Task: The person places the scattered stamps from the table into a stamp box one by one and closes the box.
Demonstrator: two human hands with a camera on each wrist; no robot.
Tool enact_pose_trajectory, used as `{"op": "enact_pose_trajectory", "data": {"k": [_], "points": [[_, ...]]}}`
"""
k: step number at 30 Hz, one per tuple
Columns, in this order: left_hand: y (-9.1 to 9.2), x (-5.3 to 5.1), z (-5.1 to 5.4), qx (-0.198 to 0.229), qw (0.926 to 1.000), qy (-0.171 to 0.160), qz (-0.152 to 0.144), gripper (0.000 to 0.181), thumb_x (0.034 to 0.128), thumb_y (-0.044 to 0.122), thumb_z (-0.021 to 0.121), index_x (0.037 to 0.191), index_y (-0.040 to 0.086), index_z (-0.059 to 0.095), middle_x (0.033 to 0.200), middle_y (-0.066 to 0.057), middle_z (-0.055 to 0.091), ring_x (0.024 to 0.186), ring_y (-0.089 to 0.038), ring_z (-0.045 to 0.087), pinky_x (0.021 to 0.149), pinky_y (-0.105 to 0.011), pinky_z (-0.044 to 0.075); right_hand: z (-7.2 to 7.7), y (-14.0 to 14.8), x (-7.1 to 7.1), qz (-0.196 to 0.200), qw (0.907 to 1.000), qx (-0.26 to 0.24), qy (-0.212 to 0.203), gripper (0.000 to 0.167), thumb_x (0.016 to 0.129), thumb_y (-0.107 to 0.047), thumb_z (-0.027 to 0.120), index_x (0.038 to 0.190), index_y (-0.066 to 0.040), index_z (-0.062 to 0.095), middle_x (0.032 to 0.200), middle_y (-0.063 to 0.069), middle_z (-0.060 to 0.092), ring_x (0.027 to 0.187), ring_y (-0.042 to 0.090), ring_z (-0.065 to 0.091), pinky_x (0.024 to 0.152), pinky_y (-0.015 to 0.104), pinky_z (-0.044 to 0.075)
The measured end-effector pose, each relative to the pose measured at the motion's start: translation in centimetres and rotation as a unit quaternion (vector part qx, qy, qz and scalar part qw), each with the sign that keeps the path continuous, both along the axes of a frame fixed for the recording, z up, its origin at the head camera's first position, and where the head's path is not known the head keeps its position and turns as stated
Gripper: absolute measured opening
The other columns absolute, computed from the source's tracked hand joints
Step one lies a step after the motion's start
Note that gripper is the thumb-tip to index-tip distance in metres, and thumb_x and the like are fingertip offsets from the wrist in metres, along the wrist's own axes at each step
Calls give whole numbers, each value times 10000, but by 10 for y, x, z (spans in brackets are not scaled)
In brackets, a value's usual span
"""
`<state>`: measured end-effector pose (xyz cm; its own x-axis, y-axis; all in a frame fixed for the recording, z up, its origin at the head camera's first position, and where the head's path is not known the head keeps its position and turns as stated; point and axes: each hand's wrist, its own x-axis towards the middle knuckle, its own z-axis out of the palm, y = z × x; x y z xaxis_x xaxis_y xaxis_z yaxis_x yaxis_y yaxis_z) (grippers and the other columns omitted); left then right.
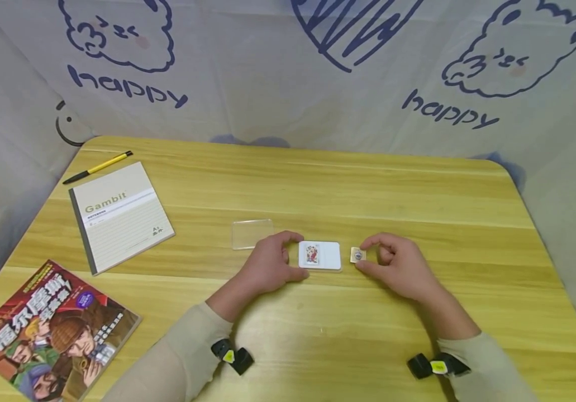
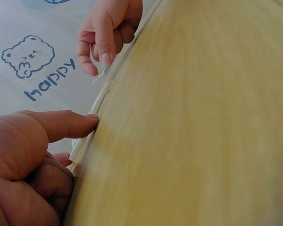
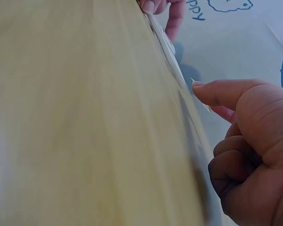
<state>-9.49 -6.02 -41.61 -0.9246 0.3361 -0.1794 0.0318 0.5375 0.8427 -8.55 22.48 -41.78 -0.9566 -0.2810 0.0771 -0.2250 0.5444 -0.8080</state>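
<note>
In the head view, a shallow white plastic case (image 1: pixel 332 257) lies on the table with a small colourful picture piece (image 1: pixel 312 254) in its left part. My left hand (image 1: pixel 271 263) holds the case at its left end, thumb at the near edge and a finger at the far corner. Just right of the case, my right hand (image 1: pixel 399 265) pinches a small tan square piece (image 1: pixel 356 255) with a round emblem. The left wrist view shows my left thumb (image 2: pixel 75 125) on the case's edge. A thin sliver of the square piece shows at my right fingertips (image 3: pixel 198 84) in the right wrist view.
Behind my left hand lies a clear plastic lid (image 1: pixel 252 233), partly hidden by that hand. Further left on the wooden table (image 1: pixel 288 184) are a notebook (image 1: pixel 122 218), a yellow and black pen (image 1: pixel 98 167) and an illustrated book (image 1: pixel 53 335). A printed cloth (image 1: pixel 247 72) hangs behind.
</note>
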Motion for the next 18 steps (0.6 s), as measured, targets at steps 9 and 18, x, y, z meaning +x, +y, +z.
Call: {"op": "enact_pose_trajectory", "data": {"k": [9,18], "points": [[0,1,1,-17,10000,-21,-9,667,728,112,899,1314,25,591,658,-18,494,549,-120,426,505,-280,351,-2,-21,-9,339,9991,-163,-192,243,810,-137,856,1003,-127,709,561,-55,298,511,102,296,583,295,396],[-1,0,2,-23,10000,56,-50,651,732,128,899,1303,33,600,682,-24,501,567,-130,442,511,-278,363,0,-33,-15,457,9983,-46,-349,254,798,-103,852,1003,-142,709,558,-47,315,507,108,303,541,293,351]]}}
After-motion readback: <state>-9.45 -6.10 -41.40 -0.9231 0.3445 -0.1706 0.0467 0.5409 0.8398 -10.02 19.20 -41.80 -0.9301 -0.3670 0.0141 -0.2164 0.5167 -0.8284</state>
